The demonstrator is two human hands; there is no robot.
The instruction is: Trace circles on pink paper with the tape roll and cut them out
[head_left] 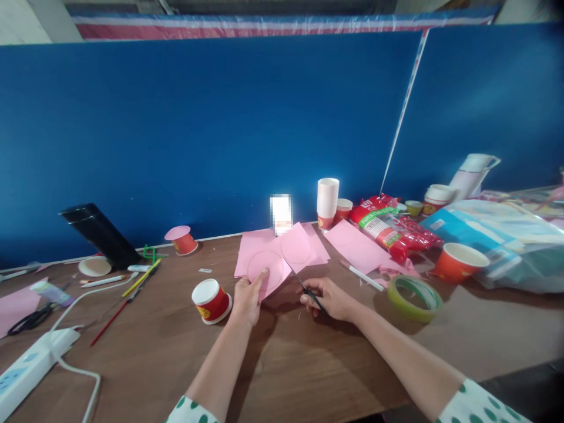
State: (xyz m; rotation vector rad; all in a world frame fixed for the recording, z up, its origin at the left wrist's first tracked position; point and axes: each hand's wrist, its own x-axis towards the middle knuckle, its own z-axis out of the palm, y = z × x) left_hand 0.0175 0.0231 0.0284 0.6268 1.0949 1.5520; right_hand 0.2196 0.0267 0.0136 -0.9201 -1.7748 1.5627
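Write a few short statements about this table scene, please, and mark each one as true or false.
1. The left hand holds the pink paper, which has a circle drawn on it. True.
2. The right hand holds a pencil. False: its grip is on the scissors, whose blades point towards the pink paper.
3. A red paper cup stands on the table, close to the left hand. True.
4. The green tape roll hangs on the blue wall. False: it lies flat on the table, to the right of the right hand.
5. A stack of white cups stands at the back, near the blue wall. True.
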